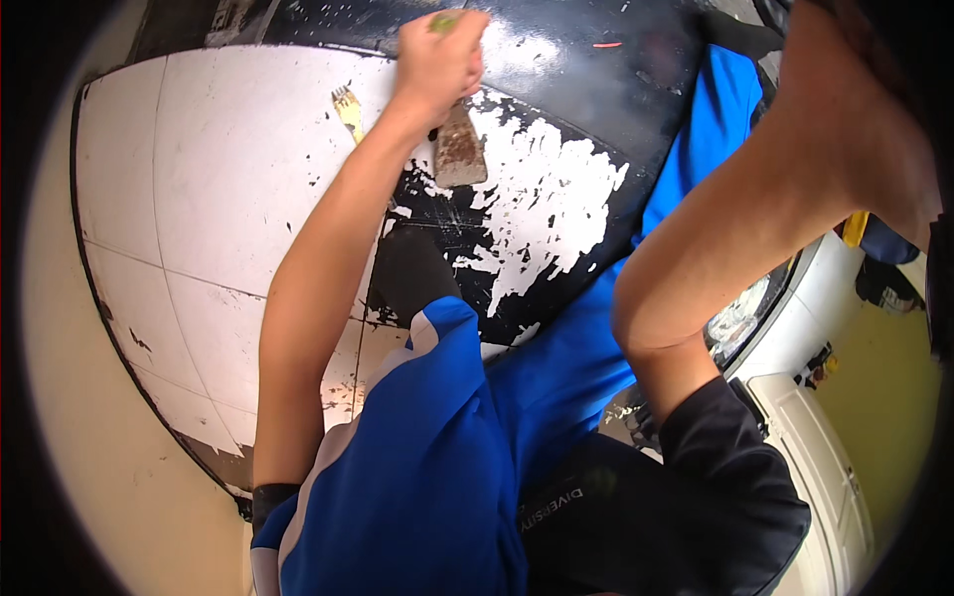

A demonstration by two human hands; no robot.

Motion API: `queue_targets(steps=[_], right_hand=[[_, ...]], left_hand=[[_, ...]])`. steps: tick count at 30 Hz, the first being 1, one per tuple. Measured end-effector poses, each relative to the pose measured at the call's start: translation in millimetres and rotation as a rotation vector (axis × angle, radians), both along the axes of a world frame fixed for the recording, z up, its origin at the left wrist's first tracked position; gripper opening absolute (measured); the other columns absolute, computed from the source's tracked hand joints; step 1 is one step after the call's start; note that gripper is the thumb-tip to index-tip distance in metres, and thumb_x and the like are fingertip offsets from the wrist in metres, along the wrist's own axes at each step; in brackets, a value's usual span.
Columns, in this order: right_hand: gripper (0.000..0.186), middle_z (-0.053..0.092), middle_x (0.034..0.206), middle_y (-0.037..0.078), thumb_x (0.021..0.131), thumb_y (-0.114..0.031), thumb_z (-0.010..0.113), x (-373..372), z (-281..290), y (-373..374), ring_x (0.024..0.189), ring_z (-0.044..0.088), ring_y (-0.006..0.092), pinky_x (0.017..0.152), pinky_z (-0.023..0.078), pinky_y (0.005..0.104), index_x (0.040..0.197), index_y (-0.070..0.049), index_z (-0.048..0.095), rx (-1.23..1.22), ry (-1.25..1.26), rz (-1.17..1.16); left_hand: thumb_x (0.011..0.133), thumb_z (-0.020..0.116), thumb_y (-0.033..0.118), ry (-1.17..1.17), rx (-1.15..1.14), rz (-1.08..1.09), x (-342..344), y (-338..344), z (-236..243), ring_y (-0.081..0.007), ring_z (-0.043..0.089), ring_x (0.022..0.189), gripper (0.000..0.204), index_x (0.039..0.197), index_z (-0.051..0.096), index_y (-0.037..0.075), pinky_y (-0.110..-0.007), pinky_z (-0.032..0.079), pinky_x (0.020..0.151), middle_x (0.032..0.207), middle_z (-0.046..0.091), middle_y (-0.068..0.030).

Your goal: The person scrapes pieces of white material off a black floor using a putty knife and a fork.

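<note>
My left hand (pixel 437 65) is closed in a fist around a scraper (pixel 460 159). The scraper's wide blade, smeared brown, points down toward me, and a bit of green shows at the top of the fist. Beneath the blade is a floor patch where a black coating (pixel 437 211) is broken up by bare white areas (pixel 547 189). Left of my wrist lies a yellow tool with a forked end (pixel 348 109), partly covered by my forearm. My right hand (pixel 874 129) is raised close to the camera at the upper right, its fingers out of sight.
White floor tiles (pixel 219 179) with dark joints spread to the left, bordered by a pale wall (pixel 60 328). Glossy black floor (pixel 586 79) stretches ahead, with a small red strip (pixel 606 45) on it. My blue-trousered legs (pixel 417 457) take up the middle. A white door (pixel 820 457) stands lower right.
</note>
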State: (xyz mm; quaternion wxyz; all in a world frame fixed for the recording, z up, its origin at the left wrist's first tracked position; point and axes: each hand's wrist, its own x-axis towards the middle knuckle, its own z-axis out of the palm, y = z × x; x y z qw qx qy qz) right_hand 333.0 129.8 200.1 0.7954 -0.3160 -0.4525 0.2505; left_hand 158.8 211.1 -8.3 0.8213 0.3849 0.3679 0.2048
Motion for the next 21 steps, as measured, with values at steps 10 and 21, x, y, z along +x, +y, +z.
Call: queue_targets(steps=[10,21], right_hand=[[0.045,0.054,0.047,0.003,0.095,-0.027,0.061,-103,-209,9,0.043,0.049,0.0120,0.045,0.037,0.0304,0.057,-0.003,0.062,-0.761,0.176,-0.140],[0.048,0.020,0.053,-0.005,0.107,-0.026,0.045,-1,-35,-9,0.045,0.014,0.0102,0.042,0.015,0.0316,0.062,-0.019,0.027,-0.133,0.016,-0.224]], left_hand=[[0.105,0.044,0.027,-0.646,0.154,0.101,-40,55,119,-0.0098,0.033,0.035,0.044,0.063,0.040,0.016,-0.024,0.027,0.032,0.049,0.041,0.0003],[0.098,0.052,0.011,-0.448,1.249,0.063,32,53,28,-0.0136,0.036,0.034,0.034,0.064,0.058,0.007,-0.026,0.027,0.032,0.051,0.050,0.0010]])
